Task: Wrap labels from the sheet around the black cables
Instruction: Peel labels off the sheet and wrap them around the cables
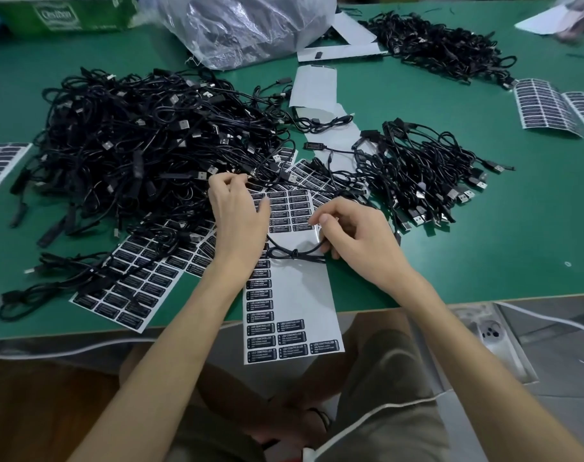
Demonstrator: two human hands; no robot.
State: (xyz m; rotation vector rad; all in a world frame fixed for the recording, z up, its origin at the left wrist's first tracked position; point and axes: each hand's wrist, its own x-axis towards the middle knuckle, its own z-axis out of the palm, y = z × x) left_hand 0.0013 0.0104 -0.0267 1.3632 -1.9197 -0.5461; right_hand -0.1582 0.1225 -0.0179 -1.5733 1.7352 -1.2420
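Observation:
A label sheet [289, 305] with black LED CONTROLLER labels lies across the table's front edge, partly peeled bare. A coiled black cable [294, 252] rests on it. My right hand [357, 238] curls its fingers round the right end of that coil. My left hand [237, 215] reaches into the edge of the big heap of black cables [143, 145], its fingers curled and pinching a cable strand. A smaller pile of cables [417, 171] lies to the right of the sheet.
More label sheets lie at front left [133, 288], far left [0, 161] and far right [550, 105]. A clear plastic bag [243, 25], a green box [67, 11] and another cable pile [444, 45] sit at the back of the green table [484, 245].

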